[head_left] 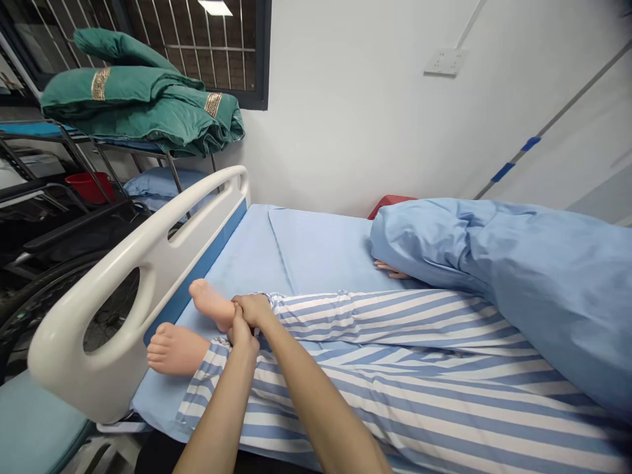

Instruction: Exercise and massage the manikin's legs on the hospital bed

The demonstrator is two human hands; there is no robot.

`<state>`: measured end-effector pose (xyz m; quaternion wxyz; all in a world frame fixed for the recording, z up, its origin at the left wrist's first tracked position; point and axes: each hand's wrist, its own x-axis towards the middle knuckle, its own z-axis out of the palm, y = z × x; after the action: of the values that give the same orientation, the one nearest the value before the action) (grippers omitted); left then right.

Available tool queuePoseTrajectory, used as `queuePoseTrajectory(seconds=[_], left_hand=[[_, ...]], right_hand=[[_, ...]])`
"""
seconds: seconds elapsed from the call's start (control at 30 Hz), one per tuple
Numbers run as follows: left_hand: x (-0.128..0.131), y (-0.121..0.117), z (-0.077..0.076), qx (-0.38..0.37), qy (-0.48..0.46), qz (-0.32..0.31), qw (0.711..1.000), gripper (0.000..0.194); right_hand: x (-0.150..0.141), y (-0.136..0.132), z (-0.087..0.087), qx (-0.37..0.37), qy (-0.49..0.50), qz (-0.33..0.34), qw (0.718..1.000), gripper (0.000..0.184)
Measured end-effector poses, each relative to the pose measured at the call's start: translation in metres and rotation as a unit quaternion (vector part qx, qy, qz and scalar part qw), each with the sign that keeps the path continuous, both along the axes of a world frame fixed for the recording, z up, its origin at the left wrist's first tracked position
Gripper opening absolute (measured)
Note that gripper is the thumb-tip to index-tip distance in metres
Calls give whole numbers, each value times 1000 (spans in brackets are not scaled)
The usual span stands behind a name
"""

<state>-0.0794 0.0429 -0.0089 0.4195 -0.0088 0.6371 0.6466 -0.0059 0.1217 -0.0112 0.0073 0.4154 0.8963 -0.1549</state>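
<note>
A manikin in blue-and-white striped trousers (395,388) lies on the bed, its bare feet toward the footboard. My right hand (255,308) is wrapped over the ankle of the manikin's far foot (210,303), close to the trouser cuff. Just in front of it, my left hand (241,334) is closed at the same ankle, touching the right one. Its fingers are partly hidden. The near foot (175,349) rests toes-up beside them, untouched. A blue quilt (494,243) covers the upper body, and part of the manikin's hand (392,269) shows under its edge.
A white footboard (162,230) rises at the left end of the light blue sheet (320,247). Beyond it are a wheelchair (64,250), a red bucket (91,187) and folded green quilts (143,99) on a rack. A wall runs along the bed's far side.
</note>
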Motion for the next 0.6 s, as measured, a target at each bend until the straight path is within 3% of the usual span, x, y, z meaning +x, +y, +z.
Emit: queuePoseTrajectory(seconds=[0.03, 0.07, 0.13, 0.17, 0.2, 0.3, 0.43, 0.6], left_hand=[[-13, -8, 6, -14, 53, 32, 998, 30], [-25, -14, 11, -64, 187, 114, 974, 32], [-39, -21, 17, -131, 386, 195, 892, 30], [-42, -23, 17, -150, 452, 211, 854, 29], [-43, -22, 16, -156, 485, 205, 836, 29], [-42, -20, 9, -162, 513, 183, 823, 28], [-43, -19, -1, -174, 528, 174, 813, 25], [-47, -22, 7, -181, 508, 185, 821, 24]], right_hand=[[1, -6, 0, 17, 6, -11, 1000, 29], [2, -11, 1, 33, 12, -20, 999, 28], [1, -22, 1, 60, 23, -34, 997, 27], [1, -28, 1, 73, 30, -42, 996, 26], [0, -32, 1, 85, 39, -53, 994, 26], [-3, -43, -1, 100, 64, -83, 989, 28], [-5, -41, 1, 61, 54, -90, 993, 31], [-13, -23, 10, 0, -3, -80, 997, 30]])
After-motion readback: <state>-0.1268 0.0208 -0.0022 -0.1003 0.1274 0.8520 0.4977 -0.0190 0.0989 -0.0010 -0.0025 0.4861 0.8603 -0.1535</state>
